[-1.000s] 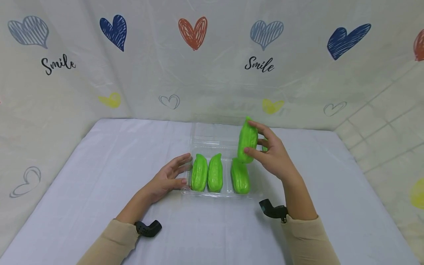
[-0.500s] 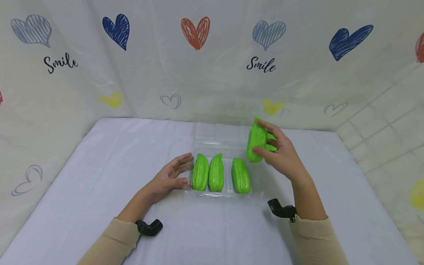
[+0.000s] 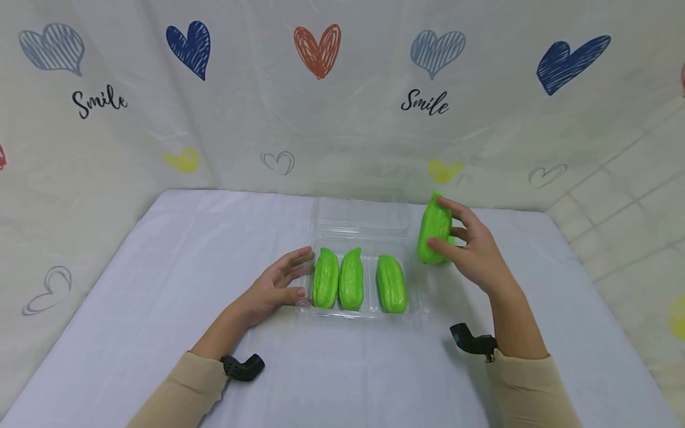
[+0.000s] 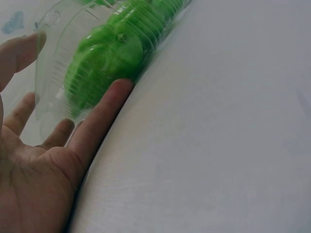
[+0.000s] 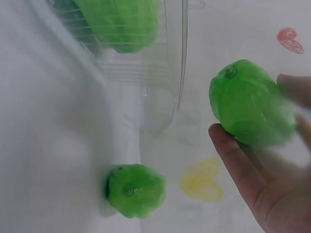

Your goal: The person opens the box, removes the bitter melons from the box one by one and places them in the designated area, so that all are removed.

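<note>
My right grip (image 3: 478,252) pinches a gourd (image 3: 434,233) just right of the box (image 3: 370,284), where three more gourds (image 3: 351,279) lie. My left grip (image 3: 274,288), relaxed, touches the box's left side.

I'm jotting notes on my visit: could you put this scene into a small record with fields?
Container: clear plastic box, lid open at the back
Inside: three green pieces, the widest gap left of the rightmost
Left hand: touches the box's left side
Right hand: holds a fourth piece, right of the box
On the table: a fifth piece, behind the right hand
</note>
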Demonstrator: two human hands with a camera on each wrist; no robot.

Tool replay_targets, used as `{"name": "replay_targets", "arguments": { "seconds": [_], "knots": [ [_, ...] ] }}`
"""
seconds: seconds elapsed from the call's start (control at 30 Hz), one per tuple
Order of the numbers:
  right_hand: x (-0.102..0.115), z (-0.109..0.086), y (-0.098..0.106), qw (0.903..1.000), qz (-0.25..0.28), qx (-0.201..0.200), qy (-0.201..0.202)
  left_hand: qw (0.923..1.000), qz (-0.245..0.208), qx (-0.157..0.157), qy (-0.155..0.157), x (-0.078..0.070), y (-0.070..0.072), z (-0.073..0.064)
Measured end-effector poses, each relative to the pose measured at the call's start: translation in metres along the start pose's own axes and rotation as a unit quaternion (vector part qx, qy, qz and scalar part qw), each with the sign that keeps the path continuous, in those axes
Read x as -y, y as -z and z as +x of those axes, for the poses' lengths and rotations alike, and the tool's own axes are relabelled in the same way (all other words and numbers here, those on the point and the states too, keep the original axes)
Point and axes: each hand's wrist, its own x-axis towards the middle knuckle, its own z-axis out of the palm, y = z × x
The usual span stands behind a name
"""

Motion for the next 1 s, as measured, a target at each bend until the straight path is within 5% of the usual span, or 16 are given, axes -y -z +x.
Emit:
{"name": "replay_targets", "arguments": {
  "seconds": [1.0],
  "knots": [
    [-0.028, -0.005, 0.039, 0.9968, -0.069, -0.011, -0.039, 1.0000, -0.006, -0.003, 0.003, 0.002, 0.001, 0.002]
  ]
}}
